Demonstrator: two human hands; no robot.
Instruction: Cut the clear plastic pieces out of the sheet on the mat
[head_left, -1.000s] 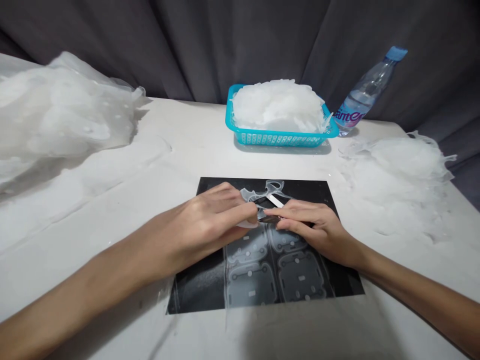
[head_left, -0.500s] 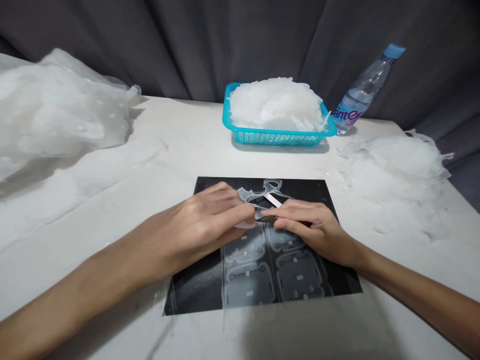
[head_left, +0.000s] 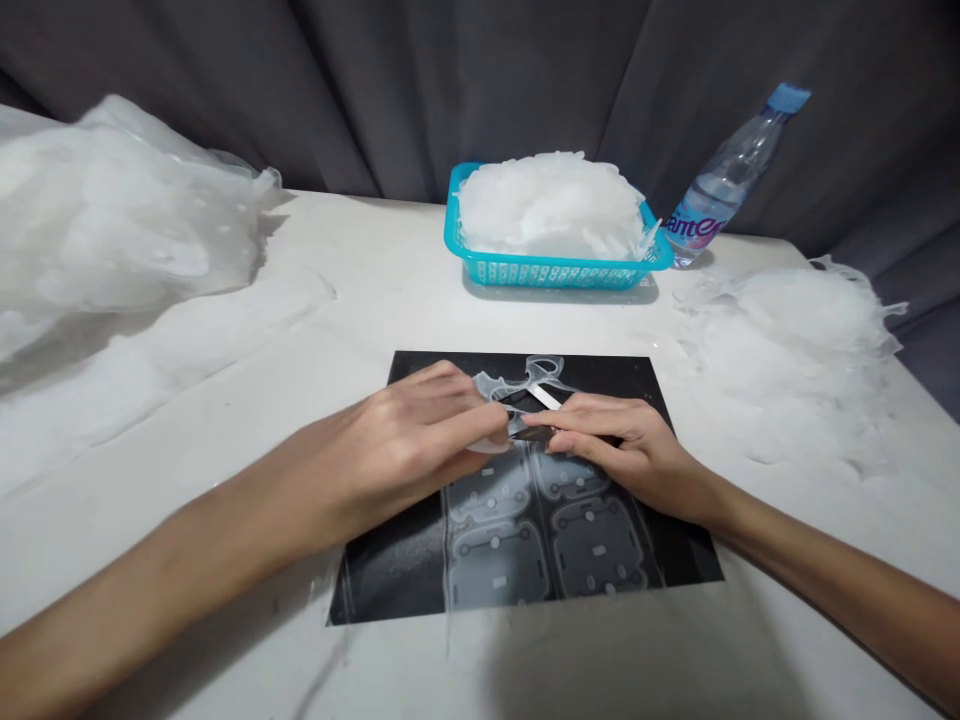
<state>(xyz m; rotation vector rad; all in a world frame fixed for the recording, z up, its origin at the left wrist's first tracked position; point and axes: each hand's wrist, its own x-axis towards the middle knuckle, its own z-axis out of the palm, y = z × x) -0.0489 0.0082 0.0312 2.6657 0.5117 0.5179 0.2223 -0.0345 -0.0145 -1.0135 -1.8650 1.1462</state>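
My left hand [head_left: 420,425] is closed, its fingers pinching the edge of a translucent, rubbery moulded sheet [head_left: 499,565] that lies over a black board [head_left: 390,580]. Rounded rectangular panels with small holes show on the sheet's near part. Thin curled trimmings [head_left: 546,368] of the same material stand out beyond my fingers. My right hand [head_left: 626,440] is closed around small snips [head_left: 532,433], with one blade dark and the other bright white, spread apart. Their tips point left, close to my left fingertips. My fingers hide the exact spot where blades and sheet meet.
A turquoise basket [head_left: 562,273] heaped with white translucent pieces stands at the back. Right of it, a water bottle [head_left: 716,195] leans in view. A bulky clear bag [head_left: 127,210] lies left, and a loose pile of translucent scraps [head_left: 795,340] lies right. Behind hangs a grey curtain [head_left: 390,80].
Both hands stay nearly in place. The dark blade by my right fingertips shows slightly more clearly; the whole view has shifted a little.
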